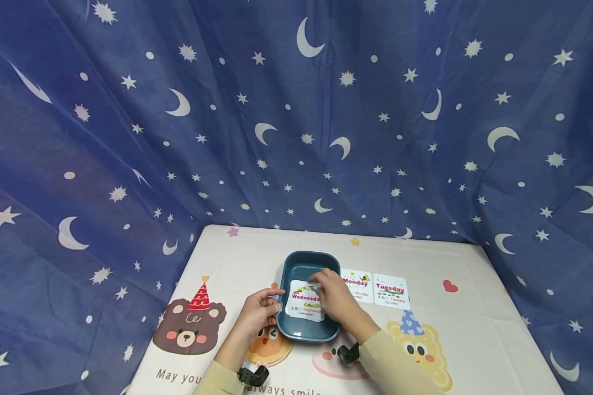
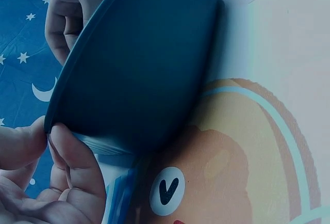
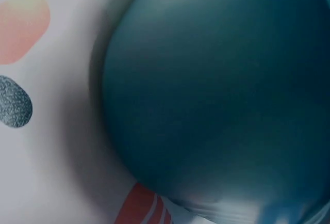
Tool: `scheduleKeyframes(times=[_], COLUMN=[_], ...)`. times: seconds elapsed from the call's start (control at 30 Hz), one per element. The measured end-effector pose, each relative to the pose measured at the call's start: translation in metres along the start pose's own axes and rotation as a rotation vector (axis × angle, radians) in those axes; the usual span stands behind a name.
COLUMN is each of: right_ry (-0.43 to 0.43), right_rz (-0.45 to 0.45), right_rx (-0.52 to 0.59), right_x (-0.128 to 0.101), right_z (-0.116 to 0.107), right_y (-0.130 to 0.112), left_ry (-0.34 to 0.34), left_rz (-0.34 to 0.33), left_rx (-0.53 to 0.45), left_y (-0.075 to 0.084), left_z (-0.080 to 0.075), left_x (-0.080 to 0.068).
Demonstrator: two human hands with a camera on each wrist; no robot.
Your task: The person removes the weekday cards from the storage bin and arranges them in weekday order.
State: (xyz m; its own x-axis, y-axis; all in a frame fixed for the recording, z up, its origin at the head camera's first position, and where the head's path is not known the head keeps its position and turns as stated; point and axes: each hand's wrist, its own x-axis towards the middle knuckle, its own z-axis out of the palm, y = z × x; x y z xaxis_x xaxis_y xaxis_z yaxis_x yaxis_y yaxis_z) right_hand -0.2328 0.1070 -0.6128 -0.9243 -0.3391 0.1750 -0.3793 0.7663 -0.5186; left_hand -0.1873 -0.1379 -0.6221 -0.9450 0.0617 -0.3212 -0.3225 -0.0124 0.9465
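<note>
A dark blue tray [image 1: 296,262] sits mid-table with a white "Wednesday" card [image 1: 302,306] lying tilted inside it. My right hand [image 1: 319,283] is over the tray and pinches the card's upper right edge. My left hand [image 1: 275,303] grips the tray's left rim; the left wrist view shows its thumb and finger of the left hand [image 2: 51,134] pinching the tray's rim [image 2: 77,64], with the right hand [image 2: 64,17] beyond. The right wrist view shows only the blurred tray wall [image 3: 221,90], very close.
A "Monday" card [image 1: 358,285] and a "Tuesday" card [image 1: 391,291] lie side by side on the table just right of the tray. The tablecloth [image 1: 474,329] has cartoon animals printed on it. A blue star-and-moon curtain [image 1: 296,120] closes off the back and sides.
</note>
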Motion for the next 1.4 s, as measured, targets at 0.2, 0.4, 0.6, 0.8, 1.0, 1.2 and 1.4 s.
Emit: scheduleKeyframes(times=[0.2,0.4,0.6,0.8,1.0,1.2,1.4], right_ry=[0.008,-0.010,0.021,0.037,0.024,0.044,0.060], right_rz=[0.058,0.059,0.076,0.155,0.223,0.237,0.273], right_rx=[0.156,0.230,0.303,0.376,0.432,0.457,0.491], right_x=[-0.001,-0.001,0.000,0.001,0.001,-0.001,-0.003], right_z=[-0.008,-0.012,-0.017,-0.021,-0.028,-0.032,-0.040], right_y=[-0.003,-0.002,0.000,0.002,0.001,0.005,0.013], left_ry=[-0.002,0.001,0.001,0.000,0.001,0.000,-0.001], left_rz=[0.012,0.013,0.010,0.003,0.005,0.012,0.022], left_rx=[-0.004,-0.008,-0.017,-0.021,-0.010,-0.002,-0.022], left_y=[-0.001,-0.001,-0.001,-0.001,-0.002,-0.003,-0.002], left_z=[0.000,0.000,-0.001,0.000,0.000,-0.001,0.000], left_x=[0.001,0.000,0.000,0.000,0.000,-0.001,-0.001])
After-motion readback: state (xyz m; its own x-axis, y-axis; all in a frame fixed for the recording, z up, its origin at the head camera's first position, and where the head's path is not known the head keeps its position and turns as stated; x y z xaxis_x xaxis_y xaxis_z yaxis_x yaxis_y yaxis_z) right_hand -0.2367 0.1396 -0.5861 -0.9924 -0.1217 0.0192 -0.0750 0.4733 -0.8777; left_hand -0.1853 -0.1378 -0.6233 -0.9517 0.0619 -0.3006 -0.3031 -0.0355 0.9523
